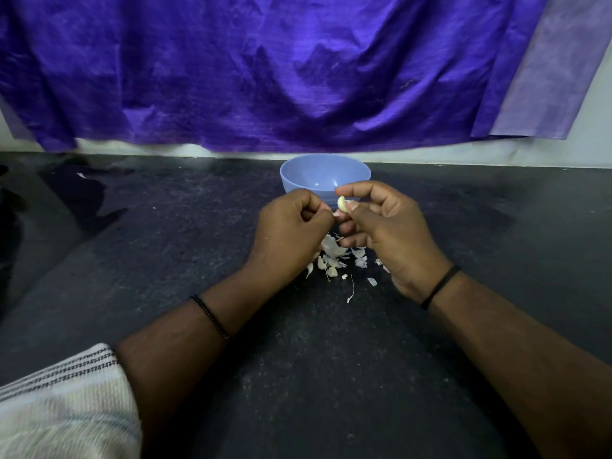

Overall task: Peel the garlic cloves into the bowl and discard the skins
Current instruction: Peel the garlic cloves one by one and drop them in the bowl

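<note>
Pale cream and smooth, a small curved garlic clove (341, 204) is sitting between the thumb and fingertips of the person's right hand (381, 226), held up in the air just in front of a light blue plastic bowl (299, 180). The right hand is pinching the clove — fingers curled round it, only its upper part showing. The left hand (293, 225) is meeting it from the other side, its fingers curled tight and its fingertips pinching at a bit of papery skin at the clove's lower end.

The clove's long axis is running nearly upright, its tip pointing up and tilting slightly left, its bulging side facing the left hand.

Judging by its look, the clove is light and firm, probably a little slick where it is already bare, so a grip across its sides seems safest while the skin is pulled from the root end. The skin itself looks thin, dry and easily torn.

Below the hands, a loose pile of white garlic skins and cloves (332, 256) is lying on the dark speckled stone counter (165, 243) — not yet discarded. Purple cloth (265, 67) is hanging behind the bowl, whose visible inside looks empty.
</note>
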